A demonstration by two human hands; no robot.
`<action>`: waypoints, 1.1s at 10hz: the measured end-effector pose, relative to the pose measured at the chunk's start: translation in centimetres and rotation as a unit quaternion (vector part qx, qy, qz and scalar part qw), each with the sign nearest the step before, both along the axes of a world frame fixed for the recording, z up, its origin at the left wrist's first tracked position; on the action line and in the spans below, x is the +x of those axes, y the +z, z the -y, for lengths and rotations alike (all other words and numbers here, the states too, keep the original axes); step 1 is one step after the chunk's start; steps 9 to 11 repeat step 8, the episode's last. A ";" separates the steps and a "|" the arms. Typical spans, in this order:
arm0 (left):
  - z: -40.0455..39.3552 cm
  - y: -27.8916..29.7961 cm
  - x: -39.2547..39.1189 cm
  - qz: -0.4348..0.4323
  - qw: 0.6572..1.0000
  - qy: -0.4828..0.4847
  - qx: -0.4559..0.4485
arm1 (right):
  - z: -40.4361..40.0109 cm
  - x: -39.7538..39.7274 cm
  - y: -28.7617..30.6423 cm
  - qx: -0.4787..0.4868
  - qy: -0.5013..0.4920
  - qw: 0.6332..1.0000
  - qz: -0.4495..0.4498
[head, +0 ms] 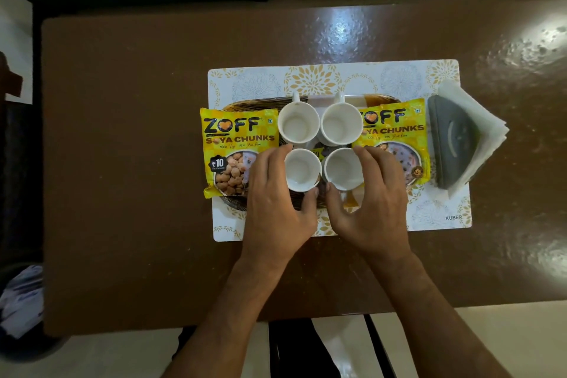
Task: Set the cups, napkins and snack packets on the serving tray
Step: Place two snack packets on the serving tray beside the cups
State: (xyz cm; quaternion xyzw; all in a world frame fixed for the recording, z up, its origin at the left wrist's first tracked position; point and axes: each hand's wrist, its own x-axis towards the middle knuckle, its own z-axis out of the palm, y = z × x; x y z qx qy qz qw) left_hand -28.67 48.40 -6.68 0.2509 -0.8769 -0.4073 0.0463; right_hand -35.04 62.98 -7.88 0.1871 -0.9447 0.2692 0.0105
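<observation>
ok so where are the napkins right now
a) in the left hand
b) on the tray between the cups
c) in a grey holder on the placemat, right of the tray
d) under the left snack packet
c: the white napkins sit in the grey holder on the placemat, off the tray, beside the right snack packet.

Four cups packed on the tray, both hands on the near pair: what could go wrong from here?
1. The near cups sit close to the far cups; a nudge may knock them together.
2. Both snack packets overhang the tray ends and might slide off.
3. The napkins remain in their holder beside the tray, so that step looks undone.
</observation>
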 end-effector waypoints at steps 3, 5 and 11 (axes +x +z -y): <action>0.2 0.0 0.1 0.003 1.000 -0.011 -0.006 | 0.8 0.5 0.4 -0.006 -0.009 1.000 -0.001; 0.2 -0.1 0.1 0.001 1.000 -0.023 -0.005 | 0.8 0.5 0.7 -0.004 -0.018 1.000 0.004; 0.5 1.1 0.2 -0.014 1.000 -0.009 0.005 | 1.1 0.8 2.0 0.030 -0.021 0.999 -0.026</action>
